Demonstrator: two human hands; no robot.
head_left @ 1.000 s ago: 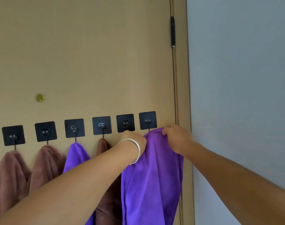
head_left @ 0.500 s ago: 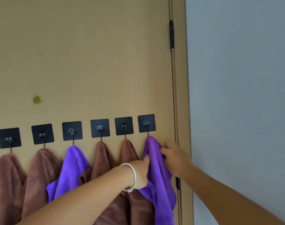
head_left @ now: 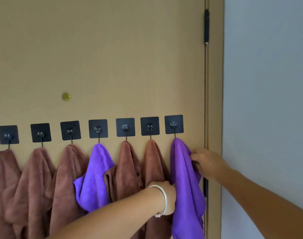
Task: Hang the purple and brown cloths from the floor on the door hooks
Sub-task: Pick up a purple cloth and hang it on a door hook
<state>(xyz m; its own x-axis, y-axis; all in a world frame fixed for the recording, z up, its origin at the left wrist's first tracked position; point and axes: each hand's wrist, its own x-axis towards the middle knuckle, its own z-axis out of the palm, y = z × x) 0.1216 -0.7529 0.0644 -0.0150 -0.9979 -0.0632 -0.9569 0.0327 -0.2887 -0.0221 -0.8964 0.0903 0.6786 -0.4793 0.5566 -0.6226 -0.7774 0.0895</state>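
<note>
Nearest to us, our left hand [head_left: 166,197], with a silver bracelet [head_left: 162,200] at the wrist, is reaching into the left edge of the purple cloth [head_left: 185,178]; its fingers are hidden behind the fabric, so we cannot tell whether they are curling on it or only pressing. A little farther out and higher, our right hand [head_left: 208,162] is pinching the cloth's right edge between thumb and fingers [head_left: 194,156]. The cloth is hanging between our two hands from the rightmost hook [head_left: 174,125], its peak caught above our fingers and its long axis running straight down the door [head_left: 112,57], the loose tail dropping below our left wrist. We are judging it light, soft and limp, likely to slide off if tugged, so we are favouring a hold on the side folds just under the hook. Left of our fingers, another purple cloth [head_left: 95,173] and five brown cloths [head_left: 128,169] are hanging from the remaining hooks.
</note>
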